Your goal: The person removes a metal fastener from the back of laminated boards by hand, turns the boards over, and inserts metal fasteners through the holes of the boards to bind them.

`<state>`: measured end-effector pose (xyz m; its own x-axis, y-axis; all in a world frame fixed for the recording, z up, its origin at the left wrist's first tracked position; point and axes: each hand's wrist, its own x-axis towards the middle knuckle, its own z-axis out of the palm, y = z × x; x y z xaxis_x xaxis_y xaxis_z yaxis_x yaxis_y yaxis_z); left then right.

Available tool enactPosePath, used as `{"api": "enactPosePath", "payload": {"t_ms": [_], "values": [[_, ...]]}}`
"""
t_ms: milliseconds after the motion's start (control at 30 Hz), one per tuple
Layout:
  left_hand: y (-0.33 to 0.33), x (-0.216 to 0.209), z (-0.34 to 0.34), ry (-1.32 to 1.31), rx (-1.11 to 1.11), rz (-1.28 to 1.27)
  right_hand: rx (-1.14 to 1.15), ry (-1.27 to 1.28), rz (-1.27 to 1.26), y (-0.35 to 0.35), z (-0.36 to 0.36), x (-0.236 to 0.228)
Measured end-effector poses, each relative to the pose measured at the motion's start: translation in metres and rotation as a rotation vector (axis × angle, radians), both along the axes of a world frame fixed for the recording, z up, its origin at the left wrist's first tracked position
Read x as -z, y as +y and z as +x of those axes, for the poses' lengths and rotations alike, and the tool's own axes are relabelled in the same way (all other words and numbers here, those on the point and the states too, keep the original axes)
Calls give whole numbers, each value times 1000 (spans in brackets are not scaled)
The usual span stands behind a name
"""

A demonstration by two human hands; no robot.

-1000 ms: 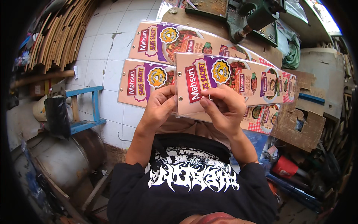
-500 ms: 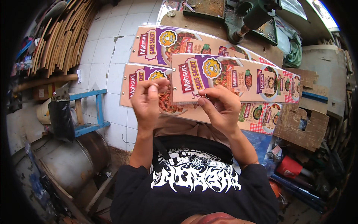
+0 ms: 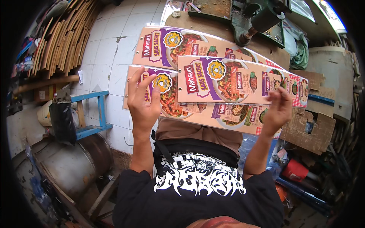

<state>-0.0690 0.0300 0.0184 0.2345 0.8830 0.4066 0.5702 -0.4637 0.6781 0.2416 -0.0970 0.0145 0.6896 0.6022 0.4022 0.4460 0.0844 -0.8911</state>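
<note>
Three long peach-coloured printed cards with food pictures and glossy edges lie overlapping in front of me. The top card [image 3: 232, 81] covers part of the far card [image 3: 182, 42] and of the near card [image 3: 171, 102]. Small metal eyelets show at the left ends of the top and far cards. My left hand [image 3: 145, 100] hovers over the near card's left end, fingers spread and holding nothing visible. Over the right part of the cards is my right hand [image 3: 278, 114], its bent fingers smeared by motion; whether anything is in them is unclear.
Beyond the cards, a green metal press [image 3: 262, 22] stands on a worn wooden board between trays [image 3: 211, 8] of small metal bits. Cut cardboard [image 3: 311, 133] lies at the right. A blue frame [image 3: 102, 110], a metal drum [image 3: 74, 159] and stacked strips [image 3: 62, 34] stand left.
My right hand has swung right, away from the top card's near edge where it pinched something tiny. My left hand has shifted slightly left and its fingers have spread. The cards have barely moved.
</note>
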Motion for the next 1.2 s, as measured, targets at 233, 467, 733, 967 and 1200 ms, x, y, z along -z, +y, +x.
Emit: {"api": "enactPosePath", "payload": {"t_ms": [233,467,733,967,1200], "values": [[-19,7,11,130,23,44,531,-289,-242,-33,170,5],[-34,0,23,171,61,-6,655,-258,-385,-88,324,68],[-43,-4,32,133,111,-60,403,250,-35,-95,346,105],[-42,-3,21,-344,-29,-356,456,199,80,-114,297,71],[1,-23,-11,-523,-25,-301,435,287,193,-100,211,31]]}}
